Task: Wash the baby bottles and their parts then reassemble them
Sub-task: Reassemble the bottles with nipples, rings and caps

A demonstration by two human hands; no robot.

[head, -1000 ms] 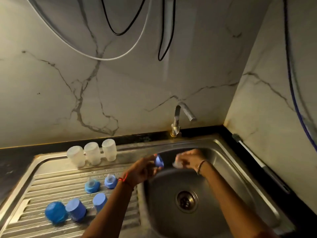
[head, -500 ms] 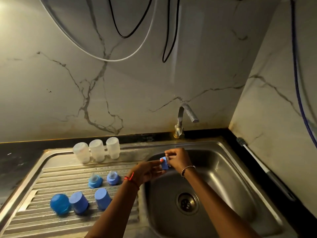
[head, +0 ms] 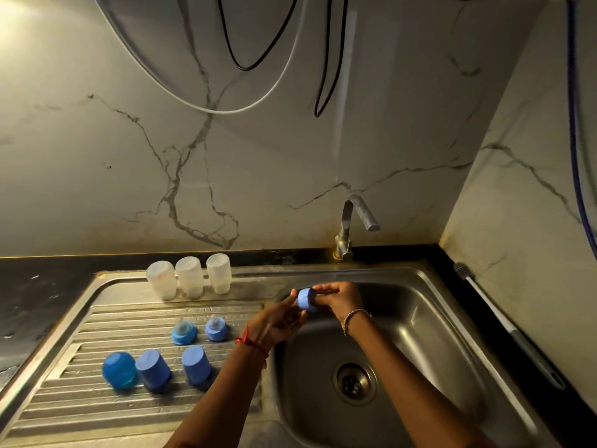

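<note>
While blue ring hangs over sink | left hand pinches its left end | right hand grips the other

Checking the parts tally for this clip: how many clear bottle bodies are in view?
3, side by side at the back of the drainboard: left bottle, middle bottle, right bottle. Part of the sink is covered, so another could be hidden.
</note>
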